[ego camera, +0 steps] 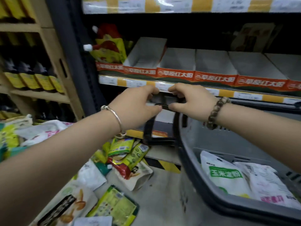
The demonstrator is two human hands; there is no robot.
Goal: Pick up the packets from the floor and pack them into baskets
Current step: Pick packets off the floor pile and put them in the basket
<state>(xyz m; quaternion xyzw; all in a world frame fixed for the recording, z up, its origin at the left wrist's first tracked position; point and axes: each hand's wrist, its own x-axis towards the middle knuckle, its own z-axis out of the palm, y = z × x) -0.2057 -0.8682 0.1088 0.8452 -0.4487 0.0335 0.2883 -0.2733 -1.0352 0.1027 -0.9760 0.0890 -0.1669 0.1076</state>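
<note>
At the middle of the view, the left hand (138, 106) and right hand (192, 101) both pinch the black handle (147, 128) of the grey basket (211, 136) — thumbs under, fingers over. White packets (223, 175) lie inside it at 4 o'clock; loose packets (128, 154) litter the floor (162, 193) at 7 o'clock.

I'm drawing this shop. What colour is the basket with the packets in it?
The basket is grey, best seen in the head view.
</note>
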